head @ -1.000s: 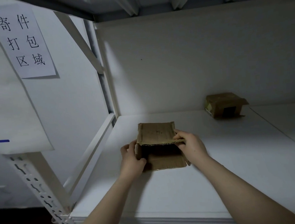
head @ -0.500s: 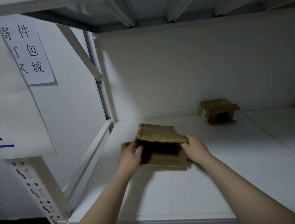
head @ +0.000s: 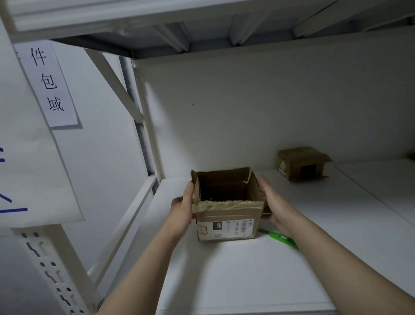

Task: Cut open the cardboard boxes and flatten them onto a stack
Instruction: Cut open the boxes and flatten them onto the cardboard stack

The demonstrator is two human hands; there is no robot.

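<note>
Small brown cardboard box (head: 228, 220) has swung upright, mouth open — left hand (head: 183, 209) at 9 o'clock, right hand (head: 273, 201) at 3, palms flat; flattening looks next.

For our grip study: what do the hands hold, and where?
The open cardboard box, left hand on its left wall, right hand on its right wall.

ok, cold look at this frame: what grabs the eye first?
The open cardboard box mid-shelf, its label facing the camera. It is pressed between the left hand and the right hand, fingers straight along its sides. Next come the green cutter lying on the shelf by the right wrist, and a second cardboard box at the back wall, further right.
</note>
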